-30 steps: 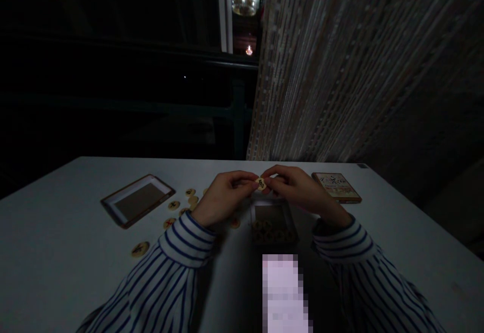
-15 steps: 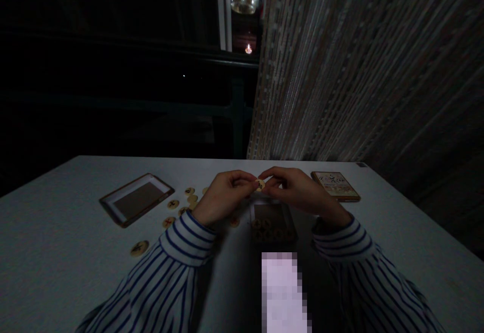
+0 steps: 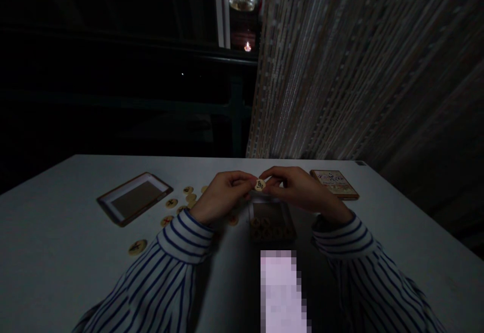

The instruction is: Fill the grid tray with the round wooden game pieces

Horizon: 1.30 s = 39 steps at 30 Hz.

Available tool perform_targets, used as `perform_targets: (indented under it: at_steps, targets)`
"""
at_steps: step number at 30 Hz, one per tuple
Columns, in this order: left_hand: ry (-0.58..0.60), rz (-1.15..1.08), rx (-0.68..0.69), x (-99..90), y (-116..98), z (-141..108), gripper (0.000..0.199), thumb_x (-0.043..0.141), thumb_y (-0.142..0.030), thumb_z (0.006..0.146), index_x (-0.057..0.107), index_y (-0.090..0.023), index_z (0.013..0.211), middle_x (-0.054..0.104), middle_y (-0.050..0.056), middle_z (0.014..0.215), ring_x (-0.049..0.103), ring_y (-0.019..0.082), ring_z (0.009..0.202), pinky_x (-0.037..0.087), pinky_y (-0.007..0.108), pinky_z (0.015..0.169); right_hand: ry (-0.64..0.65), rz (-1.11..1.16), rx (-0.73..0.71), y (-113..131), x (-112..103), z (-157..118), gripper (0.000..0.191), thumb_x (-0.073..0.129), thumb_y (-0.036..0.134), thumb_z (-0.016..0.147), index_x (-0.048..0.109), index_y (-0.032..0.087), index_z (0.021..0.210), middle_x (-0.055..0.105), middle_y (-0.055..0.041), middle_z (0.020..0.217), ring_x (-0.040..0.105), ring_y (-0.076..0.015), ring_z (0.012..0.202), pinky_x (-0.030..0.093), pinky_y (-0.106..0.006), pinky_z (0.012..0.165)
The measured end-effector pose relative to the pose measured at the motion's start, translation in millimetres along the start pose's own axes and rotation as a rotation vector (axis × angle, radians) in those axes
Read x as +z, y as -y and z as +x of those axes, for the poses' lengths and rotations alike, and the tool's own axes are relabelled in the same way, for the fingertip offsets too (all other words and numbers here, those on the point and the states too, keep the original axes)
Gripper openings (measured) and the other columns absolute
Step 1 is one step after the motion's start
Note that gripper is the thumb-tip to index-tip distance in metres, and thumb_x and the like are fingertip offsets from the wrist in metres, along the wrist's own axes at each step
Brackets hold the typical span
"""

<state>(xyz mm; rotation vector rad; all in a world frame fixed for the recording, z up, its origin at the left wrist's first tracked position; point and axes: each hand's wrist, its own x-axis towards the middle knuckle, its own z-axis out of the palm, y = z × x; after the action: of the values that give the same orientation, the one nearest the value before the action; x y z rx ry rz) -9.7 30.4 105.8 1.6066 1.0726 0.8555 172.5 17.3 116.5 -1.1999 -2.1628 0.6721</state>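
A round wooden game piece (image 3: 259, 185) with a black character is pinched between my two hands, its face toward me. My left hand (image 3: 223, 193) grips its left edge with thumb and fingers. At its right edge are the closed fingertips of my right hand (image 3: 293, 190). Below the hands lies an open box (image 3: 291, 217) with several round pieces (image 3: 266, 232) in rows along its near side. More loose pieces (image 3: 171, 203) are scattered on the table left of my left hand, some partly hidden by my sleeve.
An open, shallow tray (image 3: 132, 219) lies at the left of the white table (image 3: 68, 232). A printed box or lid (image 3: 338, 184) rests at the right. Behind the table hangs a string curtain (image 3: 298, 70). A blurred pale patch covers the bottom centre.
The held piece now shows its character more squarely toward me. Both hands keep their grip in nearly the same place, and the view has shifted slightly.
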Motion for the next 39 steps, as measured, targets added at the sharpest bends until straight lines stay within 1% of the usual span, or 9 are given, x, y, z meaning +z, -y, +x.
perform_targets:
  at_steps: [5,11,16,22,27,31,34,36,39]
  targets:
    - [-0.048,0.008,0.003,1.9,4.0,2.2,0.023,0.057,-0.030,0.072,0.066,-0.013,0.083,0.064,0.001,0.067,0.052,0.009,0.055,0.038,0.018,0.050,-0.046,-0.155,-0.053,3.7,-0.4,0.0,0.024,0.053,0.027,0.078,0.061,0.018,0.099,0.065,-0.0010,0.083,0.058,-0.0113,0.076,0.040,-0.022,0.065]
    - [-0.082,-0.006,-0.014,8.3,8.8,4.6,0.024,0.057,-0.031,0.071,0.066,-0.013,0.084,0.058,-0.001,0.054,0.049,0.009,0.049,0.037,0.019,0.046,-0.018,-0.354,-0.087,4.1,-0.6,0.2,0.025,0.053,0.031,0.079,0.061,0.019,0.099,0.065,-0.0027,0.089,0.056,-0.0144,0.081,0.039,-0.026,0.071]
    - [-0.089,-0.040,-0.053,12.8,10.3,5.9,0.021,0.058,-0.026,0.070,0.066,-0.012,0.084,0.058,-0.002,0.053,0.047,0.007,0.047,0.037,0.018,0.046,-0.001,-0.496,-0.116,2.1,1.0,0.7,0.028,0.049,0.034,0.082,0.061,0.017,0.101,0.064,-0.0060,0.093,0.055,-0.0175,0.086,0.038,-0.029,0.075]
    - [-0.065,0.011,-0.065,15.0,9.6,4.6,0.016,0.057,-0.022,0.072,0.067,-0.013,0.081,0.056,-0.004,0.050,0.045,0.006,0.044,0.034,0.016,0.042,0.061,-0.572,-0.120,-0.8,1.7,0.3,0.027,0.048,0.033,0.082,0.061,0.018,0.101,0.065,-0.0058,0.091,0.056,-0.0175,0.085,0.038,-0.029,0.075]
    - [-0.065,0.064,-0.080,16.6,8.3,2.4,0.018,0.057,-0.024,0.073,0.067,-0.012,0.082,0.057,-0.003,0.051,0.045,0.006,0.043,0.035,0.017,0.043,0.089,-0.609,-0.102,0.2,2.3,-0.8,0.028,0.045,0.032,0.084,0.060,0.018,0.103,0.066,-0.0062,0.091,0.058,-0.0173,0.084,0.038,-0.028,0.072]
    - [-0.039,0.111,-0.052,16.8,11.6,4.3,0.021,0.056,-0.026,0.073,0.067,-0.011,0.084,0.062,0.000,0.058,0.051,0.008,0.050,0.040,0.018,0.048,0.125,-0.636,-0.079,2.9,1.8,-0.8,0.029,0.044,0.034,0.084,0.060,0.020,0.103,0.066,-0.0060,0.091,0.058,-0.0177,0.084,0.037,-0.027,0.070]
    - [-0.001,0.193,0.005,14.6,19.5,7.9,0.027,0.053,-0.029,0.074,0.066,-0.011,0.088,0.067,0.003,0.069,0.058,0.013,0.061,0.045,0.022,0.056,0.166,-0.658,-0.032,4.3,0.6,-0.9,0.028,0.044,0.035,0.083,0.061,0.021,0.101,0.066,-0.0061,0.089,0.059,-0.0180,0.082,0.037,-0.027,0.067]
    - [0.010,0.294,0.072,12.3,26.7,10.5,0.030,0.050,-0.031,0.075,0.066,-0.012,0.092,0.069,0.006,0.079,0.061,0.016,0.071,0.046,0.025,0.064,0.199,-0.686,0.003,3.9,0.2,-1.3,0.028,0.043,0.036,0.083,0.061,0.021,0.099,0.067,-0.0063,0.087,0.059,-0.0181,0.080,0.037,-0.027,0.064]
    - [-0.041,0.507,0.148,9.6,35.7,12.5,0.032,0.047,-0.032,0.077,0.065,-0.014,0.096,0.068,0.008,0.093,0.061,0.019,0.088,0.045,0.028,0.078,0.261,-0.743,0.054,0.8,0.8,-2.2,0.028,0.043,0.037,0.082,0.062,0.021,0.097,0.067,-0.0066,0.084,0.060,-0.0186,0.076,0.036,-0.027,0.061]
